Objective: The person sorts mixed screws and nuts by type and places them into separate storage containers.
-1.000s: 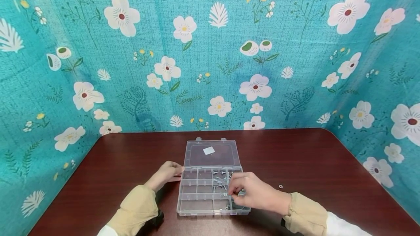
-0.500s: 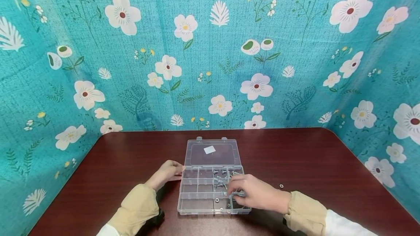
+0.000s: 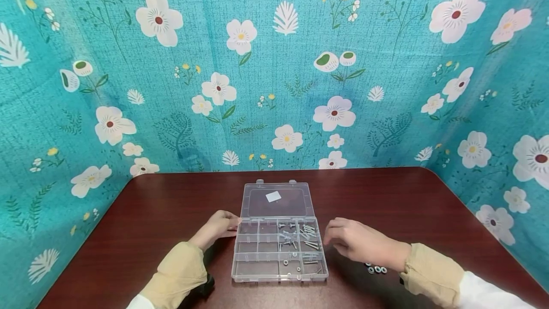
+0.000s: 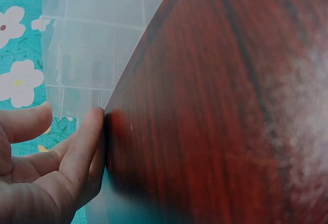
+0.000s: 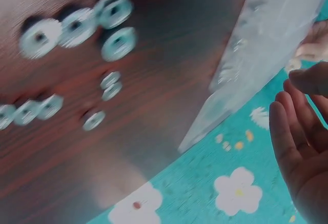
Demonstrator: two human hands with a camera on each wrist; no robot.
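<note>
A clear plastic compartment box stands on the table, its lid folded back. Short screws lie in its middle-right compartments, longer screws in the right column, and several small metal rings share a front compartment. My left hand rests at the box's left side, fingers extended against it; the left wrist view shows the fingertips right at the box edge. Just off the box's right side hovers my right hand, fingers loosely bent, holding nothing in the right wrist view.
Silver rings with central holes lie in groups on the dark red table, larger and smaller ones, beneath and beside the right forearm. A white label sits on the lid. Teal flowered cloth hangs behind the table.
My right hand has left the box's front-right compartments and moved right, past the box's edge. A metal ring has appeared in the front compartment. My left hand stays put.
</note>
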